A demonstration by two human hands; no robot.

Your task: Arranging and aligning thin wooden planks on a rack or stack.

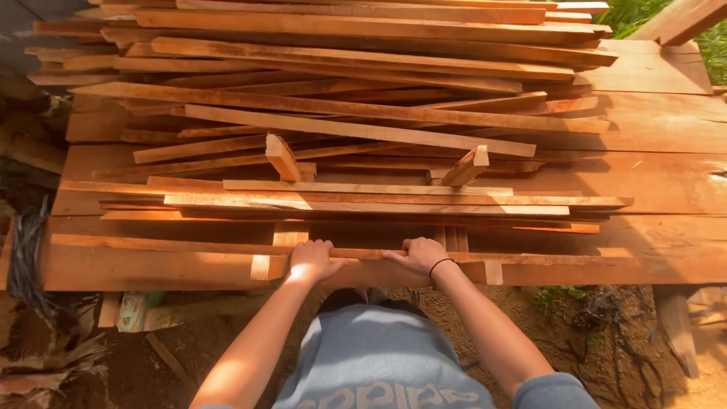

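My left hand (pixel 313 260) and my right hand (pixel 418 254) both grip a long thin reddish wooden strip (pixel 189 248) lying along the near edge of a heap of sawn timber. The fingers of each hand curl over the strip's top, about a hand's width apart. A dark band circles my right wrist. Behind the strip, several similar slats (pixel 363 204) lie stacked lengthwise, and two short offcuts (pixel 282 157) stick up at an angle near the middle of the pile.
Broad thick planks (pixel 666 182) form the base under the slats, resting on a wooden leg (pixel 676 327) at the right. Bare earth with scraps and dry leaves (pixel 45 356) lies below. Green foliage (pixel 628 14) shows at the top right.
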